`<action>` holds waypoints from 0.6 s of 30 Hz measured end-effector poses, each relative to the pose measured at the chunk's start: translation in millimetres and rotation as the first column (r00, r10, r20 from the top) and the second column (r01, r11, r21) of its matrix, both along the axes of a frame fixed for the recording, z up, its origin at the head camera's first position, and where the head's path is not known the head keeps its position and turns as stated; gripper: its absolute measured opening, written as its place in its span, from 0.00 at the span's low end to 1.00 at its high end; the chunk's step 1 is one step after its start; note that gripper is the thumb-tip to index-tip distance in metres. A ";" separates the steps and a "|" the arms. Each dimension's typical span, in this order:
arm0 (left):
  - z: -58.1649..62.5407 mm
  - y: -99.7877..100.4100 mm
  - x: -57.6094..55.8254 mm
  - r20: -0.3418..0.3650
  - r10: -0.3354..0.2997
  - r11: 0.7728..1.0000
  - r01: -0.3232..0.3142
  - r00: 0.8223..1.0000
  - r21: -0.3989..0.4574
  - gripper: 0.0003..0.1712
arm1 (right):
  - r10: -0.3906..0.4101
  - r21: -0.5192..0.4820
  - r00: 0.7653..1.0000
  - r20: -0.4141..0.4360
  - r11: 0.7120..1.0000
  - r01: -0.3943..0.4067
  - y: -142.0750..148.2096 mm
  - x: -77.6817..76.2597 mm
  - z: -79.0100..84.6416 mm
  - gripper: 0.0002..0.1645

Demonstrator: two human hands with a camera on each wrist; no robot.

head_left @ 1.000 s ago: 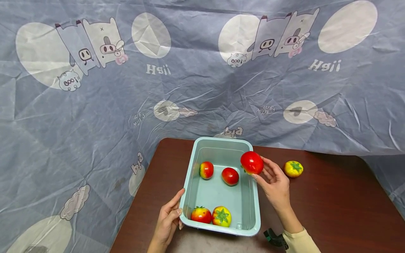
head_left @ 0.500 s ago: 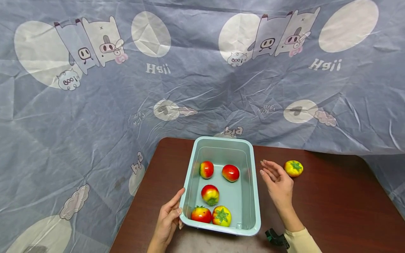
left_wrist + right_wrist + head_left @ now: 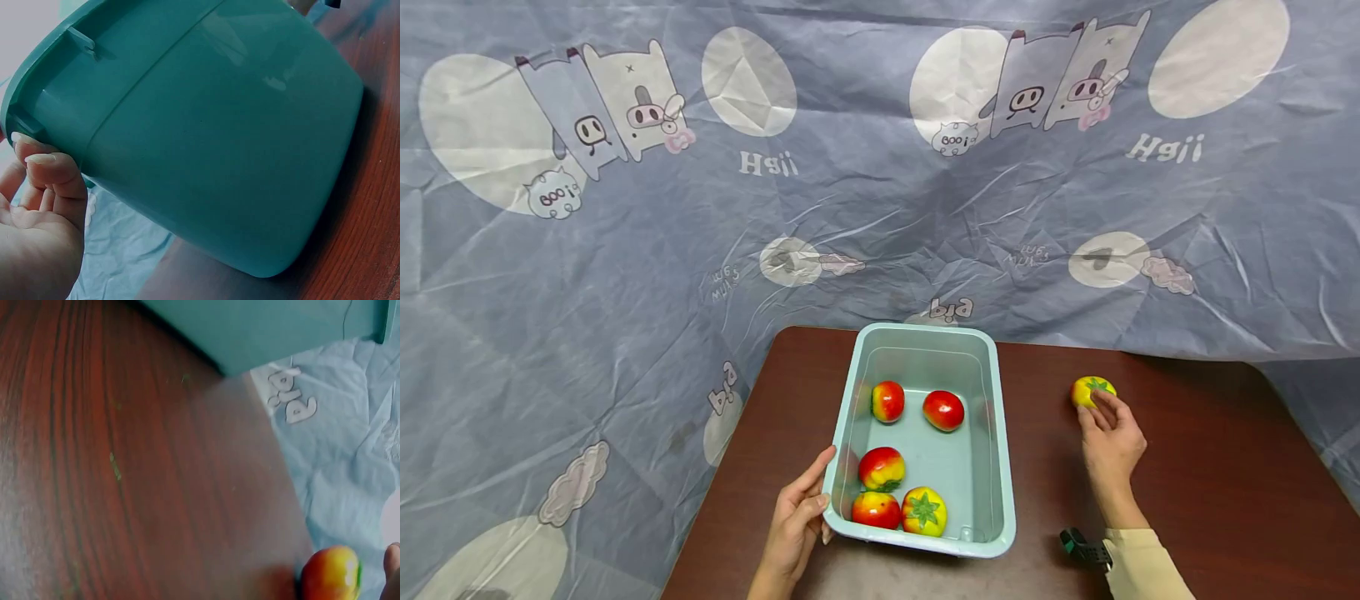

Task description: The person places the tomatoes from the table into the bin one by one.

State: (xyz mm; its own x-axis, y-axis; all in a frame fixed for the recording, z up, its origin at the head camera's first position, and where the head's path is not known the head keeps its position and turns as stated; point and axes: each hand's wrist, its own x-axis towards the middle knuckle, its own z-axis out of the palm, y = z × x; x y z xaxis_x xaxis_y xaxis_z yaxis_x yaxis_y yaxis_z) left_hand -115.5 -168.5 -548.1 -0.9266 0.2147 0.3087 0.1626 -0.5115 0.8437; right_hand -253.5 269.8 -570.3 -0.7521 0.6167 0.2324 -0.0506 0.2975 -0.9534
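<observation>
My left hand [image 3: 795, 523] grips the near left corner of a pale blue-green plastic tub [image 3: 1004, 467], its fingers at the rim. In the left wrist view the tub's outer wall [image 3: 219, 137] fills most of the frame, with curled fingers [image 3: 59, 169] under the rim. Several glossy red-and-yellow tomatoes, one with its green leafy top [image 3: 924, 511] facing up, lie inside. To the right, my right hand [image 3: 1114, 446] is over a yellow tomato [image 3: 1083, 390] on the table, fingertips overlapping it. The right wrist view shows a fingertip [image 3: 392, 559] beside that tomato, with a gap between.
The dark red-brown wooden table [image 3: 1210, 467] extends right of the tub. A grey-blue cloth [image 3: 865, 192] with cartoon prints hangs behind and to the left. A black strap device [image 3: 1086, 548] sits at my right wrist, by a cream sleeve [image 3: 1142, 562].
My right hand let go of a red tomato into the tub, then moved right to the yellow one. The dropped tomato rolled toward the near left corner. The left hand stayed on the tub.
</observation>
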 end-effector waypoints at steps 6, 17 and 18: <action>-0.1 1.8 1.2 -0.001 -0.004 1.000 0.004 1.000 0.020 0.34 | -0.080 0.031 0.996 0.029 0.996 0.079 15.1 -7.6 -11.3 0.25; 1.5 1.2 2.3 0.025 0.012 1.000 -0.012 1.000 -0.006 0.34 | -0.053 0.190 0.978 0.203 0.982 0.014 39.6 -21.3 -18.2 0.37; 1.7 1.3 2.3 0.027 0.009 1.000 -0.009 1.000 -0.005 0.34 | -0.046 0.191 0.977 0.210 0.982 0.006 40.9 -22.4 -19.0 0.38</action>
